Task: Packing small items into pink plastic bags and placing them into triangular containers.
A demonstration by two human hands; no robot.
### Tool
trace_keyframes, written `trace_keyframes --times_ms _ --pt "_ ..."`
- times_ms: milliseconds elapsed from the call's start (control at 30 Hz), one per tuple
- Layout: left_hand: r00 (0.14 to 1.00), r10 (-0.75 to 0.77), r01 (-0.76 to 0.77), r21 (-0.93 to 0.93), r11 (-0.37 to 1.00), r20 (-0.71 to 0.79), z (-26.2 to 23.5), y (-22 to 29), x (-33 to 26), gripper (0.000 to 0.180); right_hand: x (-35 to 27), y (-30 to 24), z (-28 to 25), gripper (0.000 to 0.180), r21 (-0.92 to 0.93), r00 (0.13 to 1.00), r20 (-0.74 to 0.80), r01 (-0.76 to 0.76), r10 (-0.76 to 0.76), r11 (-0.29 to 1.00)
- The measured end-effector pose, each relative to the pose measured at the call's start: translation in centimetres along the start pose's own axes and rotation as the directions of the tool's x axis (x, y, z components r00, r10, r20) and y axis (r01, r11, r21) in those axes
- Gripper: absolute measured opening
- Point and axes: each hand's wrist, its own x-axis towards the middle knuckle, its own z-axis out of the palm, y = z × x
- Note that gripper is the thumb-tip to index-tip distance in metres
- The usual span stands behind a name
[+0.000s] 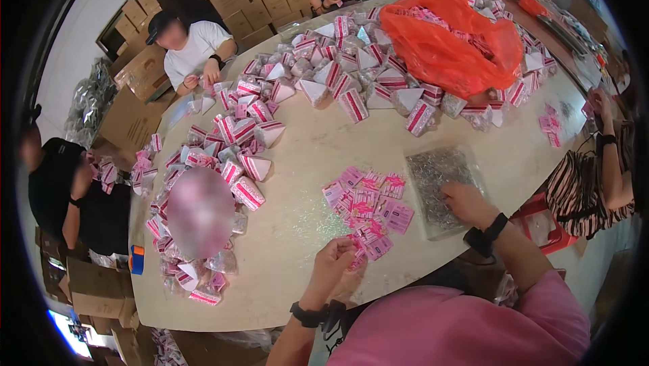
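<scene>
My left hand [332, 261] is closed in a pinch at the table's near side, with a pink printed card at its fingertips. Right beyond it lies a loose pile of pink printed cards [365, 202]. My right hand [470, 205] reaches into a shallow clear box [436, 233] to the right of the pile. The box holds a mass of small, thin metal pieces [433, 170], too fine to tell their kind. Its fingers are bent together at the pieces, and whatever they pinch is hidden. Clear glittery flecks [314, 221] are scattered left of the cards.
Clear packets with pink-and-white labels [243, 190] are heaped along the table's left and far sides. A red plastic bag [460, 62] sits among them at the back. Several people work around the table [284, 298]. An orange-and-blue tape roll [137, 260] is at the left edge.
</scene>
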Motion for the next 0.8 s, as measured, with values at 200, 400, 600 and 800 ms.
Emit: trace_keyframes --times_ms 200,400,600,800 --pt "0.968 0.229 -0.129 0.569 0.812 -0.107 1.4 2.8 2.0 0.016 0.3 -0.4 -3.0 0.007 0.302 0.989 -0.145 0.013 0.032 0.953" --pt "0.838 0.481 -0.356 0.926 0.126 0.257 2.6 3.9 5.0 0.009 0.3 -0.9 -4.8 0.011 0.458 0.964 -0.203 -0.061 0.171 0.887" --pt "0.848 0.433 -0.38 0.92 0.096 0.305 1.5 3.5 6.2 0.015 0.2 -0.7 -4.7 0.013 0.485 0.935 -0.302 -0.017 0.185 0.874" --pt "0.804 0.553 -0.43 0.855 0.29 0.217 0.5 4.7 6.3 0.014 0.1 -1.1 -4.9 0.01 0.603 0.885 -0.359 -0.022 0.296 0.797"
